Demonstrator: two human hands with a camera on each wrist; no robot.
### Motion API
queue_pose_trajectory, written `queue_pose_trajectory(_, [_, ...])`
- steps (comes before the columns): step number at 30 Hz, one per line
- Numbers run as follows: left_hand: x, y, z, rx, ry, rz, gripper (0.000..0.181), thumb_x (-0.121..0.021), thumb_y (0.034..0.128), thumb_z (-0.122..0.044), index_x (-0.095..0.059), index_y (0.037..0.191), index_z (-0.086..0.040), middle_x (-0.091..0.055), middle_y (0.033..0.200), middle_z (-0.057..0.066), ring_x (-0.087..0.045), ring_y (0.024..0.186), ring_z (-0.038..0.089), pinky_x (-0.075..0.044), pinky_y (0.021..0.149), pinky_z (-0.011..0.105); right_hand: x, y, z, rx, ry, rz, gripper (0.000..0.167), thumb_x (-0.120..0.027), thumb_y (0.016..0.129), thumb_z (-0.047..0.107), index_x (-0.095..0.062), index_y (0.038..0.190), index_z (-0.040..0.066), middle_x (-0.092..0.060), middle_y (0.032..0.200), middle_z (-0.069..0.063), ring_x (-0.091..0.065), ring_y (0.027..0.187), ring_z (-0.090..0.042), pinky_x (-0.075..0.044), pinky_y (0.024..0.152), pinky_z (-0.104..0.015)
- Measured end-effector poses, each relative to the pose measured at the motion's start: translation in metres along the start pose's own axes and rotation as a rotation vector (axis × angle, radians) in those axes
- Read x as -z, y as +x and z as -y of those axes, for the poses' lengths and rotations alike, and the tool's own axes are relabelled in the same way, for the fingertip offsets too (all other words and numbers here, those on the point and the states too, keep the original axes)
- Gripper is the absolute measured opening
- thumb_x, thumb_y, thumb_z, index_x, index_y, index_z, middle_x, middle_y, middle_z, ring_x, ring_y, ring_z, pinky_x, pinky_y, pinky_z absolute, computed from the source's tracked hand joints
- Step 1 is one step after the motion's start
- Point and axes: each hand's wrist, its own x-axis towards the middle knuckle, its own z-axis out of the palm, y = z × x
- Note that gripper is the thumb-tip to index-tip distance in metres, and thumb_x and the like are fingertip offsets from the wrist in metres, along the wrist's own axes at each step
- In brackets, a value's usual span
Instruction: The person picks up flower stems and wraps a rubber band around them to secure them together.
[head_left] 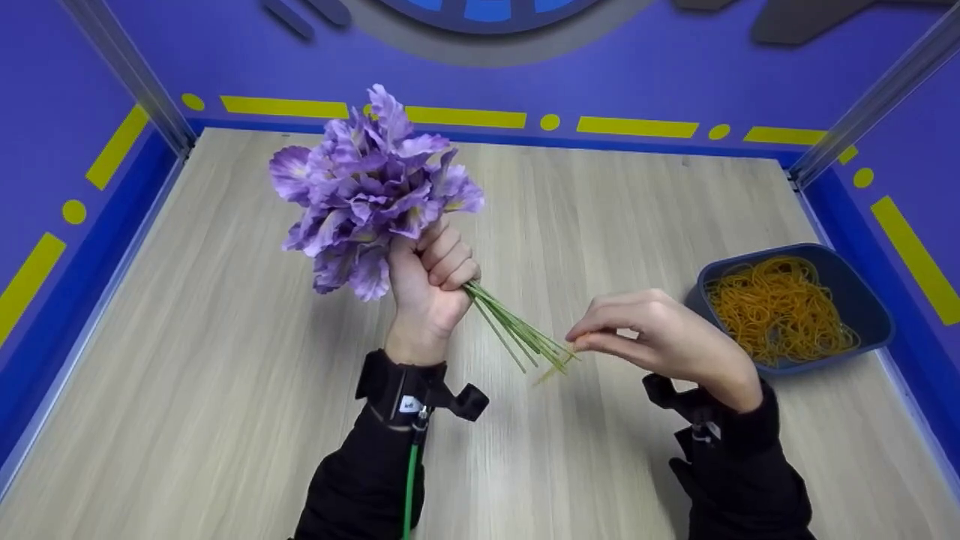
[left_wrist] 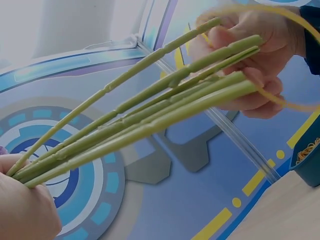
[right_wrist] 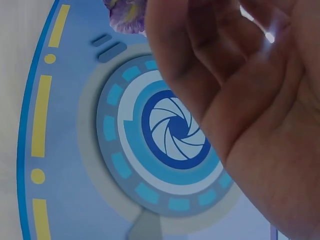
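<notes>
Left grip (head_left: 431, 281) is clasping the purple flowers (head_left: 375, 187) well left of the tub (head_left: 862, 300) of rubber bands (head_left: 795, 292), high on their green stems (head_left: 510, 322), apparently leaving the lower ends (left_wrist: 240, 90) accessible, while the right grip (head_left: 660, 334), nearer that tub, is pinching a single band (left_wrist: 300, 106) beside them.

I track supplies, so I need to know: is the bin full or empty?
Neither: it's partly filled. In the head view, yellow-orange bands lie heaped inside the bin, whose inner wall shows bare on the right.

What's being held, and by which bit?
Left grip: ruffled purple flowers, by their green stems, below the petals. Right grip: a thin yellow rubber band, pinched near one end.
</notes>
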Motion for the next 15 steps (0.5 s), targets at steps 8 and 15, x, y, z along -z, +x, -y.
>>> queue_pose_trajectory(8, [0.0014,-0.0004,0.0043,0.018,0.023,0.003,0.035,-0.060,0.0731,-0.003,-0.028,0.065,-0.018,-0.018,0.055,-0.011,-0.013,0.044,0.002,-0.009,0.042,0.016,-0.0005,0.0014,0.0001,-0.055,-0.091,-0.142,0.025,-0.072,0.087,-0.007,-0.076,0.107,0.009,-0.073,0.090,0.001,-0.064,0.069,-0.009,-0.048,0.060,-0.015])
queue_pose_trajectory(15, [0.0007,-0.0007,0.0058,0.019,0.033,-0.029,0.030,-0.059,0.0727,-0.004,-0.034,0.062,-0.016,-0.018,0.055,-0.010,-0.013,0.044,0.003,-0.009,0.042,0.016,0.0001,0.0026,0.0077,-0.166,-0.062,-0.199,0.021,-0.069,0.091,-0.005,-0.077,0.104,0.009,-0.075,0.087,0.002,-0.069,0.067,-0.008,-0.055,0.061,-0.017])
